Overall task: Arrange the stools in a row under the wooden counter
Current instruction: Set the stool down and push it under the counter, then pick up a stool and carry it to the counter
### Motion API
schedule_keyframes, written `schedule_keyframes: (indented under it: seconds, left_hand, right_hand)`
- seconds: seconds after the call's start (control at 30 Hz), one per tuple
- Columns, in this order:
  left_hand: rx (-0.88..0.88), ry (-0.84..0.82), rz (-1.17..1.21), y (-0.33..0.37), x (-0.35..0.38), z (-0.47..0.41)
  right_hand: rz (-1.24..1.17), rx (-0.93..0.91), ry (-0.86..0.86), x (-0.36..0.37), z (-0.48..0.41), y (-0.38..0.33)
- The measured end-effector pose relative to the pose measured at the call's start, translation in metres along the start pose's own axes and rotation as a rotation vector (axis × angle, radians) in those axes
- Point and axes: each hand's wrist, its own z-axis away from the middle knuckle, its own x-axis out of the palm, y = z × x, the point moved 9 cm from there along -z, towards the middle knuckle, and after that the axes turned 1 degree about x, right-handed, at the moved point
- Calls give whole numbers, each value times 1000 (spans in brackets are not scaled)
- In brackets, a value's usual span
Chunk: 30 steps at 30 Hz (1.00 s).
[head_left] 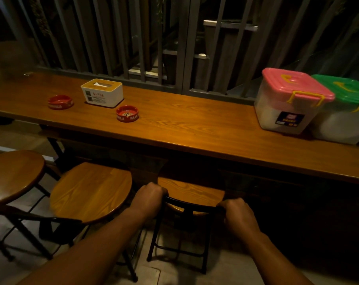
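Head view: left hand (148, 197) and right hand (239, 215) both grip the stool (192, 194), half under the wooden counter (195, 128). Second stool (91, 192) at 9 o'clock; ashtray (127, 113) and pink-lidded bin (291, 101) above; tiled floor.

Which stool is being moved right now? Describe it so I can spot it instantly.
Follow the long wooden counter to its near edge. Three round wooden-seated stools stand there; it is the rightmost stool, half tucked under. Only this one is gripped by the left hand and right hand.
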Motion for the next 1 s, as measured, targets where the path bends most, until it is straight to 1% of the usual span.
schedule_keyframes:
  seconds: [0.1,0.23,0.4,0.5,0.63,0.7,0.8,0.9,1.0]
  left_hand:
    - [-1,17,10,4,1,4]
    - [-6,3,9,4,2,7]
    - [-2,-2,-12,13,3,10]
    - [-12,-25,-19,13,3,13]
    - [-22,-106,-29,8,2,19]
    - [-4,-111,-49,6,-10,30]
    - [-13,-133,-144,-13,-38,52]
    - [-77,-139,-238,-64,-71,82]
    - [-186,-169,-193,-126,-108,120]
  right_hand:
    - [21,0,-22,-1,3,2]
    - [56,-24,-4,1,12,2]
    - [48,-11,-5,0,19,4]
    - [67,-3,-20,0,20,1]
    - [82,-18,-99,-1,20,-19]
    - [89,-75,-128,-2,19,-48]
    - [-26,-182,-36,-11,16,-115]
    - [-122,-329,12,-8,24,-196]
    - [-169,-427,-21,8,33,-270]
